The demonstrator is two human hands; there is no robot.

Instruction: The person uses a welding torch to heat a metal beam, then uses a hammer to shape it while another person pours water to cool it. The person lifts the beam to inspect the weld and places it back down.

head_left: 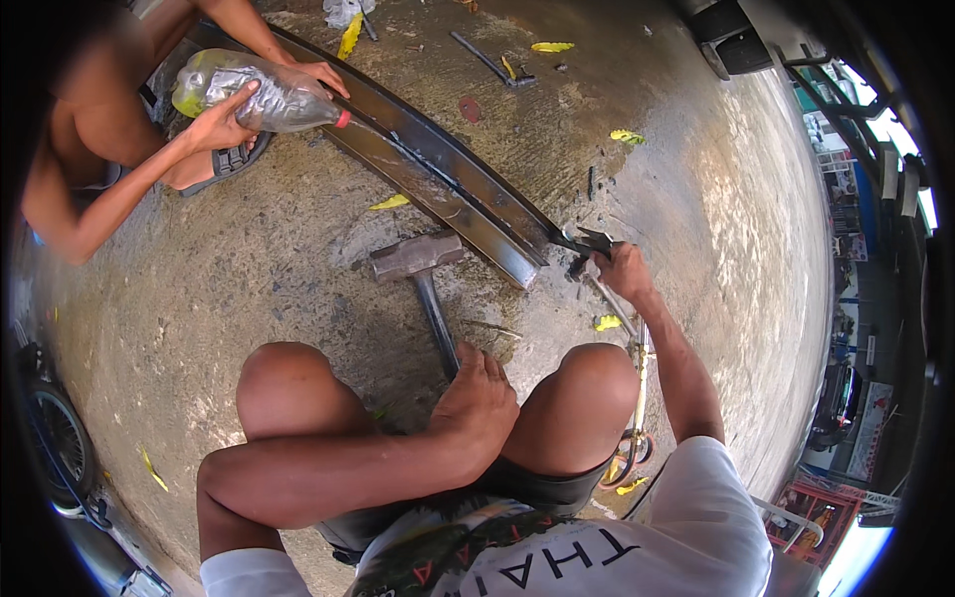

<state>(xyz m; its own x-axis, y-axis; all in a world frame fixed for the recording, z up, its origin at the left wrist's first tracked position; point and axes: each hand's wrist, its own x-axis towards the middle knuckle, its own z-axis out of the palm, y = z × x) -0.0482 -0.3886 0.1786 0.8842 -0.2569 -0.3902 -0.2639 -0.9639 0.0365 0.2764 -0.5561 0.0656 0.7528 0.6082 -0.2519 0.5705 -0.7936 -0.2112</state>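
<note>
My left hand is closed round the handle end of a sledgehammer, between my knees. Its blocky, rusty head points away from me, beside the near end of an angled steel bar. My right hand, out to the right, grips a dark pliers-like tool, whose front meets the bar's end. Exactly how its jaws sit there I cannot tell. At far left another person's hand tilts a clear plastic bottle with a red cap over the bar. That person's other hand rests on it.
A metal torch pipe lies below my right hand, with hoses beside my right knee. A dark hammer-like tool and yellow leaves lie on the wet concrete. A wheel stands at the left edge.
</note>
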